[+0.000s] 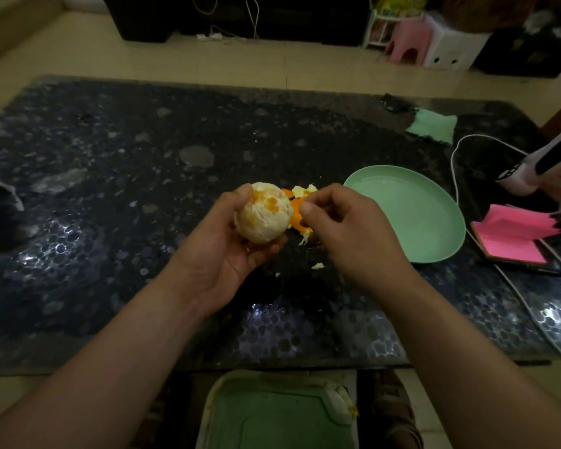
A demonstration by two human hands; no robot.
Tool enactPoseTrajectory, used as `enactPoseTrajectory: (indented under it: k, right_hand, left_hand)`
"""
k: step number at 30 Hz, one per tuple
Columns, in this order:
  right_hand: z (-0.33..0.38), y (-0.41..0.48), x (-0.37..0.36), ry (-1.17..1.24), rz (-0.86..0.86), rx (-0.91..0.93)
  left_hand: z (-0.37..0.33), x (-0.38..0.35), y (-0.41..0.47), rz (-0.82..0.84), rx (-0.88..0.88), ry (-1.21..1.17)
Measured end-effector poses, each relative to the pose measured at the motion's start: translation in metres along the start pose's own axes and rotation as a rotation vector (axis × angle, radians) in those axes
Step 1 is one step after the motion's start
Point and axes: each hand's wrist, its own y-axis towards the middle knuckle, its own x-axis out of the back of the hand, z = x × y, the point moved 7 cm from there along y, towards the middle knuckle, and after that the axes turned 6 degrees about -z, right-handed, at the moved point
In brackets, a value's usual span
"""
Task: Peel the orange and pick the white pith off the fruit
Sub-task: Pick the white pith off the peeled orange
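A green bin (272,413) sits between my forearms. My left hand (227,251) grips the mostly peeled orange (263,215). My right hand (344,228) curls just beside it, above peel scraps (297,218); whether it pinches anything, I cannot tell.

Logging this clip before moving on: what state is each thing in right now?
orange: peel off, white pith over most of it, held above the table.
left hand: grips the orange.
right hand: fingers curled beside the orange; what it pinches, unclear.
peel scraps: loose on the table behind the hands.
green plate: flat on the table.
pink notes: fanned open.
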Motion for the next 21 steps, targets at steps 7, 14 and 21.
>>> enactPoseTrajectory:
  k: [7, 14, 21]
  right_hand:
    - [0.015, -0.013, 0.005, 0.065, 0.011, 0.036]
    - [0.015, -0.013, 0.006, -0.012, -0.001, 0.081]
    - [0.015, -0.012, 0.006, -0.087, -0.038, 0.146]
  left_hand:
    - [-0.001, -0.006, -0.002, 0.006, -0.069, 0.036]
    - [-0.005, -0.005, -0.002, -0.019, -0.16, 0.11]
    - [-0.004, -0.008, -0.003, -0.03, -0.171, 0.128]
